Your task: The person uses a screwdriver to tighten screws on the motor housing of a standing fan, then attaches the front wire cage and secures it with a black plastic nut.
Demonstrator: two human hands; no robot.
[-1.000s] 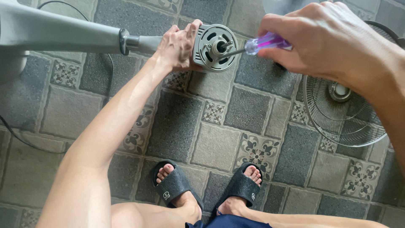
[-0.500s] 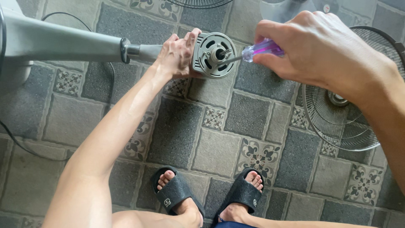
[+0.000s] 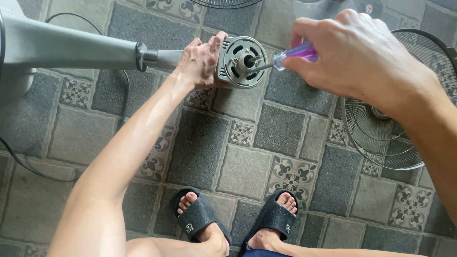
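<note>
Purple-handled screwdriver (image 3: 296, 52) is sitting clamped in my right hand (image 3: 362, 57), its tip meeting the fan motor (image 3: 240, 62), which my left hand (image 3: 202, 59) is gripping with fingers closed, above the patterned tile floor (image 3: 276, 128). I'm judging a screw is being worked; turning needs steady pressure. Wire fan guard (image 3: 385, 128) is lying nearby.

No packages, signs or screens anywhere here; only small marks show. A round white sticker with a red dot (image 3: 369, 9) sits on the grey piece at the top edge of the tiled floor (image 3: 281, 128), right of centre. Each black slipper carries a small white logo (image 3: 188, 229), and (image 3: 287, 228), near the bottom edge
</note>
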